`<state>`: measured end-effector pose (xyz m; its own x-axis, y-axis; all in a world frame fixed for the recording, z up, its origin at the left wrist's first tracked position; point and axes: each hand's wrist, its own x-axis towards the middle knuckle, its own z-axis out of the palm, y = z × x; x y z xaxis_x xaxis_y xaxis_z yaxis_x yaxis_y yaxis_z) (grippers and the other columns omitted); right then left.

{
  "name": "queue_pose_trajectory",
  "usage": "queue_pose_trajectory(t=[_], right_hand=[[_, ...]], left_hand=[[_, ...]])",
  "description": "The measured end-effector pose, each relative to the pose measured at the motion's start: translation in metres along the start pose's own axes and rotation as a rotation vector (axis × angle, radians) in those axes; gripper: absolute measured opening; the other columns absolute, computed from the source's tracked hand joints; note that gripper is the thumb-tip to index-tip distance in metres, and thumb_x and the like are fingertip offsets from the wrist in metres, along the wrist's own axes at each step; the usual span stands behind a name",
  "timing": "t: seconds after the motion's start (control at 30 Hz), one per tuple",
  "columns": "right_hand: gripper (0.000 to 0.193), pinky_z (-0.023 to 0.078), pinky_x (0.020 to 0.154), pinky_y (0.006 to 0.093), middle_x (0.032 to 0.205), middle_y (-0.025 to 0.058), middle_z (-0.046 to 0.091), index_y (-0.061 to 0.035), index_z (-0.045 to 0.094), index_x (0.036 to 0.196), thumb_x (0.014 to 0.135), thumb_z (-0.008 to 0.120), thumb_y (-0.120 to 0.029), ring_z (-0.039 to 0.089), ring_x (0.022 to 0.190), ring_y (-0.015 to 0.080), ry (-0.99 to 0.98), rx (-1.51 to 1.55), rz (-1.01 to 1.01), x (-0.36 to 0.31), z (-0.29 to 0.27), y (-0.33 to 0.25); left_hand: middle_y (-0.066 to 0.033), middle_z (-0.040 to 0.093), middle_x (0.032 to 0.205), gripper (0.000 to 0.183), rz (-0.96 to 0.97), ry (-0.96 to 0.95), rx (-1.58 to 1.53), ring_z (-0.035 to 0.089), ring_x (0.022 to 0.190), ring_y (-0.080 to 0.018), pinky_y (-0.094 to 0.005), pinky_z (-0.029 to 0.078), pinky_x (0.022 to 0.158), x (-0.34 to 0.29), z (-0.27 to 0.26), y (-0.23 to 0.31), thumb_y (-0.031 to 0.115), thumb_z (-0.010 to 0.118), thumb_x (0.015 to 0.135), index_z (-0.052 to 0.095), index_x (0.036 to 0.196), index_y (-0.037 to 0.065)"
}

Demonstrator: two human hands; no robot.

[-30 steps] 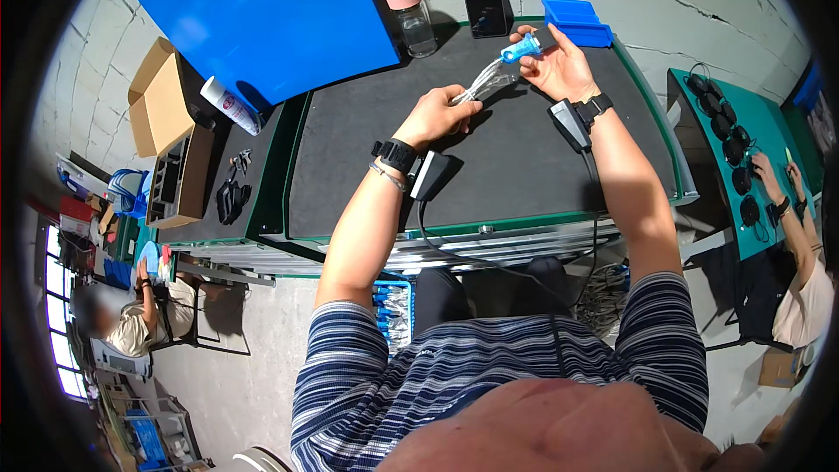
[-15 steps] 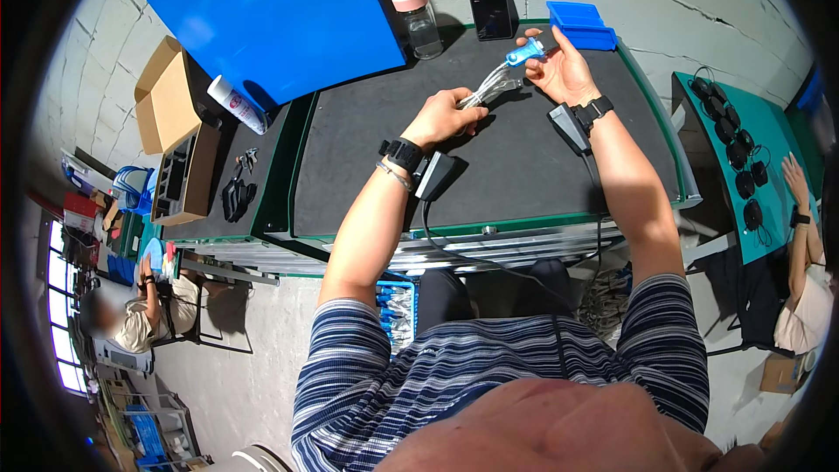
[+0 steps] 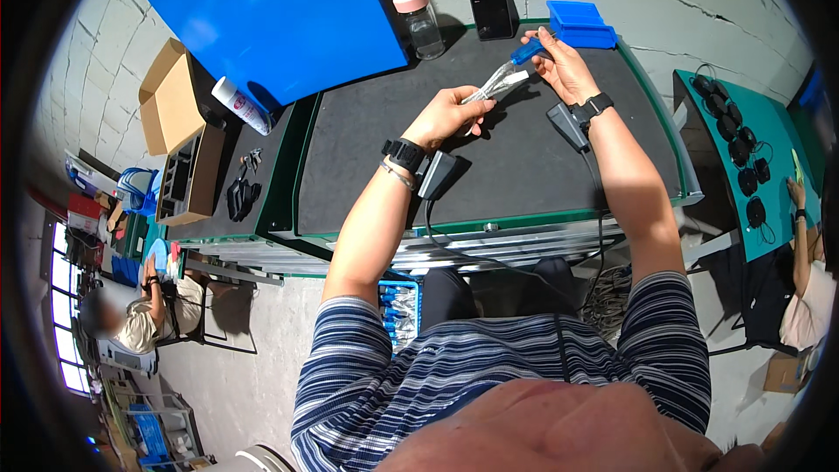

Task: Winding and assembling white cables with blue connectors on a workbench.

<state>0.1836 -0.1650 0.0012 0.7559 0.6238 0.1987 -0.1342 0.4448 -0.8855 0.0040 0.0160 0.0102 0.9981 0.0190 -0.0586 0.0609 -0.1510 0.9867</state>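
Observation:
Above the dark bench mat (image 3: 533, 157) my two hands hold a bundled, clear-jacketed silver cable (image 3: 495, 82). My left hand (image 3: 447, 116) is closed round the bundle, thumb and fingers pressed together. The cable's translucent blue connector (image 3: 526, 52) is pinched in the fingertips of my right hand (image 3: 568, 74), which partly cover it. A small whitish plug (image 3: 517, 77) sticks out of the bundle between my hands. Each wrist wears a black strap, with a grey wired box beside it.
At the back stand a pink-lidded jar (image 3: 424, 26), a black phone (image 3: 491, 5) and a blue bin (image 3: 581, 26). A blue panel (image 3: 262, 17), spray can (image 3: 241, 105) and open carton (image 3: 188, 166) are left. Below the bench edge sits a crate (image 3: 400, 310) of similar cables. Co-workers sit on both sides.
The blue connector has turned in my right fingers, which now close further over it. The whitish plug shows more plainly. My left hand keeps its hold with little movement.

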Motion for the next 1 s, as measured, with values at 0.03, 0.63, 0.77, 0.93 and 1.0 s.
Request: queue_pose_trajectory(t=[0.03,0.63,0.77,0.93,1.0], right_hand=[[0.035,0.039,0.060,0.0168,0.095,-0.0035,0.064,-0.0109,0.065,0.103,0.087,0.067,-0.042,0.054,0.070,0.0039,0.033,-0.025,0.000,-0.001,0.001,0.000],[0.034,0.043,0.061,0.0169,0.098,-0.0004,0.067,-0.0099,0.064,0.108,0.093,0.059,-0.040,0.053,0.069,0.0016,-0.012,0.202,0.063,0.002,-0.008,-0.010],[0.031,0.044,0.061,0.0149,0.098,0.0010,0.067,-0.0091,0.063,0.108,0.095,0.058,-0.036,0.054,0.069,0.0010,-0.112,0.182,-0.005,0.000,-0.008,-0.014],[0.031,0.045,0.062,0.0144,0.097,0.0014,0.067,-0.0087,0.064,0.106,0.094,0.059,-0.037,0.055,0.070,0.0014,-0.128,0.122,-0.034,-0.001,-0.005,-0.014],[0.032,0.044,0.061,0.0155,0.093,0.0000,0.067,-0.0090,0.065,0.103,0.092,0.061,-0.039,0.053,0.068,0.0020,0.007,-0.034,-0.010,0.000,-0.003,-0.010]], left_hand=[[0.0033,0.057,0.073,0.024,0.003,-0.002,0.000,0.054,0.059,-0.0042,-0.0181,0.042,0.053,0.000,0.000,0.000,0.023,0.065,0.091,0.063,0.102,0.002],[0.0032,0.055,0.068,0.025,0.079,-0.022,0.145,0.053,0.056,-0.0049,-0.0200,0.039,0.050,-0.006,0.009,0.009,0.022,0.064,0.090,0.062,0.106,0.003],[0.0029,0.056,0.070,0.022,-0.001,-0.082,0.218,0.051,0.058,-0.0040,-0.0187,0.037,0.052,-0.008,0.007,0.008,0.026,0.062,0.093,0.060,0.100,0.005],[0.0012,0.058,0.067,0.019,0.036,-0.049,0.329,0.050,0.057,-0.0049,-0.0215,0.038,0.052,-0.009,0.006,0.010,0.024,0.060,0.092,0.060,0.092,0.005],[0.0006,0.059,0.067,0.019,0.063,-0.040,0.415,0.050,0.056,-0.0054,-0.0224,0.038,0.052,-0.009,0.008,0.012,0.024,0.059,0.091,0.060,0.090,0.005]])
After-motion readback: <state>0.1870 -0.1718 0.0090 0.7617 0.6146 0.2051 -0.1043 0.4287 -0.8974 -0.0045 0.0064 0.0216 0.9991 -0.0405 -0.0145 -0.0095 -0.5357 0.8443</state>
